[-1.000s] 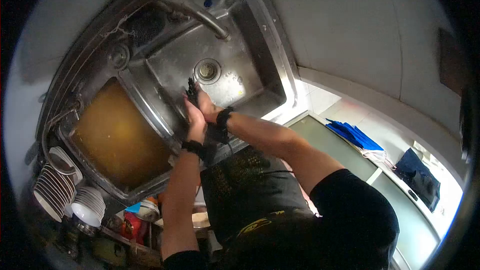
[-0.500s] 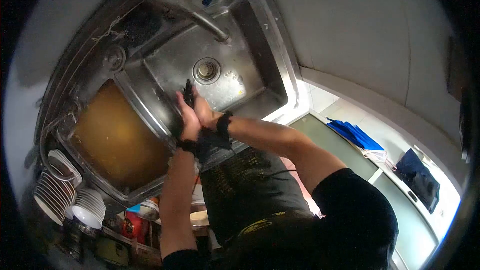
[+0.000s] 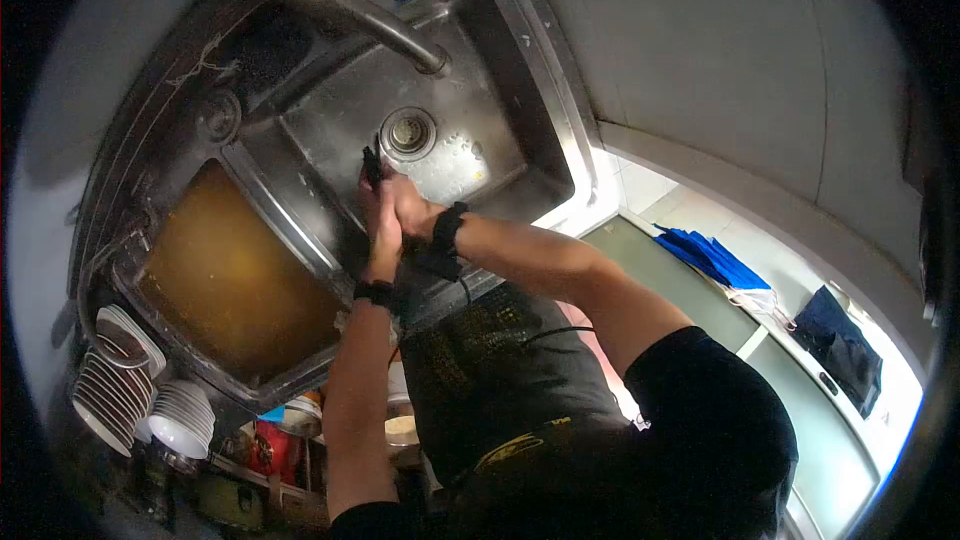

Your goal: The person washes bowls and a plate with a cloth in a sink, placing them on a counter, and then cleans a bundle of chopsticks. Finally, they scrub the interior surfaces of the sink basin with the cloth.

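Observation:
Above the metal sink basin (image 3: 330,135), both hands are pressed together around a dark, ragged bundle (image 3: 373,166) whose kind I cannot make out. Its narrow end pokes out past the fingertips, close to the drain (image 3: 408,133). My left hand (image 3: 381,216) lies along one side of it, fingers pointing toward the drain. From the other side my right hand (image 3: 410,208) closes against it, its fingers curled. Most of the bundle is hidden between the palms. Each wrist wears a black band.
A curved faucet (image 3: 385,30) reaches over the basin. Cloudy brownish water (image 3: 235,270) fills the left basin. Stacked white bowls (image 3: 182,418) and plates (image 3: 112,395) stand at lower left. Blue cloth (image 3: 715,265) and a dark bag (image 3: 840,350) are by the cabinet (image 3: 680,290) at right.
My hands have closed more tightly around the dark bundle, and its protruding end looks narrower. My right hand's fingers are now more curled. The view has shifted slightly.

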Available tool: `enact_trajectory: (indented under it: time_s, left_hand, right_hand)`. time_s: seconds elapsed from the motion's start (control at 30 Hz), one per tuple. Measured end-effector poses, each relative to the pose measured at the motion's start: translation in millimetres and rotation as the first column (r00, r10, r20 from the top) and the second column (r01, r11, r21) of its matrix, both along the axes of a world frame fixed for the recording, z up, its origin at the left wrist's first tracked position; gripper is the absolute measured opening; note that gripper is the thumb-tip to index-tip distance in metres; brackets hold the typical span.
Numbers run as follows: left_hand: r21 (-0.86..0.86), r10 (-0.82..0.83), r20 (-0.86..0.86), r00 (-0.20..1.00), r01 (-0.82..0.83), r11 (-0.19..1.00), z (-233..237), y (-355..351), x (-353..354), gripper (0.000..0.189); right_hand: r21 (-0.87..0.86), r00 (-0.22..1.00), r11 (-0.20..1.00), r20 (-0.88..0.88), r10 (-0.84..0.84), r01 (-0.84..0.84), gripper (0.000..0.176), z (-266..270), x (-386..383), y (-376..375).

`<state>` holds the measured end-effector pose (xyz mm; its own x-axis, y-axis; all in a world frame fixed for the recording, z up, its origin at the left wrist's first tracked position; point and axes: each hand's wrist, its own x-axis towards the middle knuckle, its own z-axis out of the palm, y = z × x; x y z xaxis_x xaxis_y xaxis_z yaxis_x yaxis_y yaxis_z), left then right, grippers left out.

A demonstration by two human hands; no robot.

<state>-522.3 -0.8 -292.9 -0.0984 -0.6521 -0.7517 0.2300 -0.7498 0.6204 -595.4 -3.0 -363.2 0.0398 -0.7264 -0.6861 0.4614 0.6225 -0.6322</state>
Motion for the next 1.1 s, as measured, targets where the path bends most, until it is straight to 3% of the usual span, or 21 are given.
enact_trajectory:
  time_s: [0.07,0.13,0.17,0.2,0.27,0.33,0.4,0.47,0.5,0.53,0.57,0.63,0.67,0.7,0.77,0.8,0.83,0.9,0.97,1.0,1.1]
  left_hand:
    - [-0.169,-0.106,0.295,0.950,0.161,0.972,-28.9,5.4,5.0,0.079]
    - [-0.242,-0.113,0.385,0.916,0.218,0.945,-14.6,-8.2,-0.4,0.076]
    - [-0.256,-0.107,0.381,0.918,0.216,0.942,-4.2,-10.7,-2.2,0.075]
    - [-0.338,-0.011,0.103,0.995,0.045,0.940,-26.1,-1.5,-0.5,0.068]
    - [-0.543,-0.053,0.232,0.971,0.175,0.822,-12.6,-0.5,-10.8,0.073]
    - [-0.698,-0.058,0.360,0.931,0.310,0.645,-1.4,-0.2,-22.2,0.077]
    - [-0.583,-0.085,0.450,0.889,0.364,0.726,-9.3,1.3,-9.7,0.075]
    - [-0.364,-0.093,0.497,0.863,0.304,0.880,23.9,-18.0,-7.2,0.066]
    - [-0.430,0.121,0.703,0.701,0.284,0.857,7.6,-13.9,-10.5,0.056]
    - [-0.355,0.029,0.699,0.715,0.311,0.882,9.7,-12.7,-6.8,0.053]
    - [-0.279,-0.059,0.686,0.725,0.336,0.900,12.4,-11.5,-2.1,0.050]
    - [-0.371,-0.072,0.581,0.811,0.343,0.863,-15.4,11.4,12.4,0.047]
    - [-0.418,-0.085,0.525,0.847,0.344,0.841,-27.9,21.2,16.6,0.045]
    - [-0.401,-0.126,0.504,0.855,0.361,0.842,-29.1,25.4,17.2,0.044]
    - [-0.371,-0.210,0.455,0.865,0.398,0.839,-32.9,32.4,16.9,0.043]
    - [-0.320,-0.225,0.399,0.889,0.365,0.874,-45.4,33.1,19.9,0.040]
    - [-0.265,-0.233,0.344,0.910,0.332,0.905,-57.8,33.5,22.8,0.038]
    - [-0.156,-0.311,0.468,0.827,0.423,0.892,-53.4,16.0,21.8,0.035]
    - [-0.285,-0.106,0.390,0.915,0.229,0.931,-53.8,7.2,17.3,0.029]
    - [-0.343,-0.003,0.337,0.941,0.125,0.931,-54.2,3.8,16.0,0.027]
    - [-0.278,-0.093,0.425,0.900,0.228,0.933,-8.9,-28.0,23.5,0.019]
  right_hand:
    - [-0.380,0.967,0.909,-0.242,0.080,-0.170,0.037,62.5,-12.8,-3.3]
    - [0.194,0.982,0.973,0.117,-0.151,0.127,0.031,103.1,-16.1,-37.0]
    - [0.501,0.915,0.846,0.228,-0.332,0.182,0.031,111.5,-15.5,-43.0]
    - [0.210,0.916,0.952,0.289,-0.279,0.223,0.027,75.0,-17.1,-17.7]
    - [0.190,0.874,0.966,0.422,-0.242,0.176,0.033,-19.3,-23.5,7.6]
    - [0.255,0.808,0.954,0.521,-0.275,0.161,0.042,-7.5,-33.4,-6.2]
    - [0.473,0.748,0.879,0.562,-0.352,0.059,0.052,73.1,-51.3,-42.8]
    - [0.473,0.755,0.872,0.617,-0.225,-0.126,0.063,75.6,-58.5,-43.6]
    - [0.466,0.749,0.858,0.643,-0.160,-0.217,0.069,77.9,-59.8,-45.9]
    - [0.389,0.677,0.888,0.724,-0.131,-0.244,0.079,95.6,-56.0,-53.0]
    - [0.448,0.763,0.855,0.638,-0.102,-0.260,0.078,113.4,-56.5,-61.0]
    - [0.563,0.896,0.784,0.443,-0.019,-0.261,0.077,155.9,-62.3,-78.3]
    - [0.488,0.922,0.811,0.356,0.153,-0.324,0.071,126.3,-52.8,-69.8]
    - [0.314,0.908,0.853,0.094,0.409,-0.417,0.067,129.3,-48.7,-67.1]
    - [0.048,0.605,0.734,-0.532,0.593,-0.678,0.061,136.3,-40.4,-58.3]
    - [0.151,0.461,0.642,-0.576,0.675,-0.752,0.055,126.2,-34.9,-60.2]
    - [0.010,0.486,0.639,-0.641,0.594,-0.769,0.054,103.7,-33.7,-56.9]
    - [-0.264,0.543,0.561,-0.730,0.414,-0.784,0.053,70.5,-35.6,-54.1]
    - [-0.185,0.916,0.898,-0.123,0.383,-0.400,0.047,66.6,-32.7,-47.3]
    - [-0.022,0.959,0.978,0.192,0.208,-0.208,0.046,70.2,-33.2,-48.6]
    - [0.187,0.951,0.981,0.310,-0.018,-0.042,0.046,113.5,-64.7,-66.4]
